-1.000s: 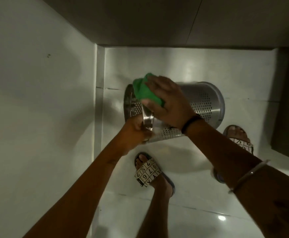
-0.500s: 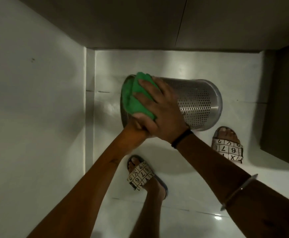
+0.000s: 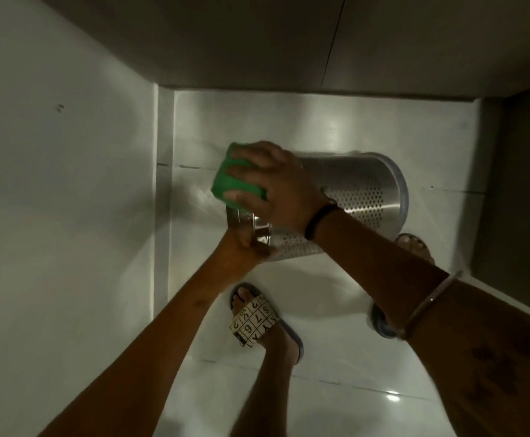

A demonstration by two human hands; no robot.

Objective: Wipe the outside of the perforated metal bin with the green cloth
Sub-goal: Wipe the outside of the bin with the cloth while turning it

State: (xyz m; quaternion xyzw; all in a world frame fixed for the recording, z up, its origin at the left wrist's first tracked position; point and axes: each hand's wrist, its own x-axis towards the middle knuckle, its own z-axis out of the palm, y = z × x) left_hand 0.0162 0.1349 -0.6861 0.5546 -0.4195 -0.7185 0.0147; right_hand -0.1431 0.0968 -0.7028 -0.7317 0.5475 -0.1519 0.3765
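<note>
Bare forearms, two of them, reach out from the bottom of the view over a pale tiled floor [image 3: 336, 389]. The right arm carries two bands: a thin metal bangle [image 3: 427, 302] nearer the elbow and a dark band [image 3: 319, 220] at the wrist. Below the arms stand two feet in two sandals; the left sandal [image 3: 254, 320], printed with numbers in squares, is in full view, while the right sandal [image 3: 413, 244] is mostly hidden behind the right forearm.

Farther out, the left hand [image 3: 241, 247] is closed around the shiny rim at the near-left end of the one perforated metal bin [image 3: 361, 193], with the thumb laid on the outside. The bin is tipped on its side above the floor, its open end toward the left wall [image 3: 62, 200] and its base toward the right. Rows of small holes cover its side wall.

On top of the bin, the right hand [image 3: 276, 184] lies spread and flattened, fingers curled over the single green cloth [image 3: 229, 181] and pressing it against the bin's outer wall near the rim. The cloth is bunched under the fingers.

Beyond, a dark panel [image 3: 289, 39] runs across the top.
</note>
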